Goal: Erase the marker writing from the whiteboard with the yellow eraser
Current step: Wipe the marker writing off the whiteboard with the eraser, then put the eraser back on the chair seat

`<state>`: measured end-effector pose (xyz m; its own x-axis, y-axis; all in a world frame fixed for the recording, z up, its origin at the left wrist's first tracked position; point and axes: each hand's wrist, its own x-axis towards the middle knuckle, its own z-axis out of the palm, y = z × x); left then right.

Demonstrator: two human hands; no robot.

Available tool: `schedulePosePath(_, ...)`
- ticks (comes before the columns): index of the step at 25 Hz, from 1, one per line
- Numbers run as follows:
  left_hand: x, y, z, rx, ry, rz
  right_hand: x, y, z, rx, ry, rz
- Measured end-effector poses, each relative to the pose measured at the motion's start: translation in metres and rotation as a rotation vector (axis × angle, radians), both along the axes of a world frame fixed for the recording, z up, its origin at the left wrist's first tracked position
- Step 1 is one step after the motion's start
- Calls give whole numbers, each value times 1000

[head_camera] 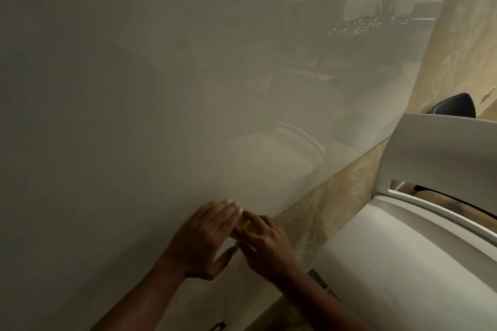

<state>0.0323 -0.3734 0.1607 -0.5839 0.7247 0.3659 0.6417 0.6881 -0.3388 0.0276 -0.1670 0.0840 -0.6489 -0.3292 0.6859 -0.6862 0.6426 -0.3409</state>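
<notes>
The whiteboard [134, 88] fills most of the view, blurred. Low on it, the left hand [204, 242] lies spread, fingers open. The right hand [265, 243] meets it, fingers curled around the yellow eraser [246, 224], mostly hidden. A white chair [419, 263] stands right.

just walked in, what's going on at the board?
A person has both hands low on the whiteboard, near its bottom edge. The left hand and right hand meet over a yellow eraser, mostly hidden under the fingers, so which hand grips it is unclear. No marker writing shows on the visible board; the surface only reflects the room. A pale chair stands to the right.
</notes>
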Motion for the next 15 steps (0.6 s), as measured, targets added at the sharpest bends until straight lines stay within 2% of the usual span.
schedulePosePath(4,0,51,-39,62,16,-113,16,71,-9,144,31,-22)
schedulePosePath(10,-5,157,-59,35,-202,-214,46,185,-34,145,-390,-243)
schedulePosePath(15,-7,254,-74,-7,-394,-290,89,271,-49,139,-445,-443)
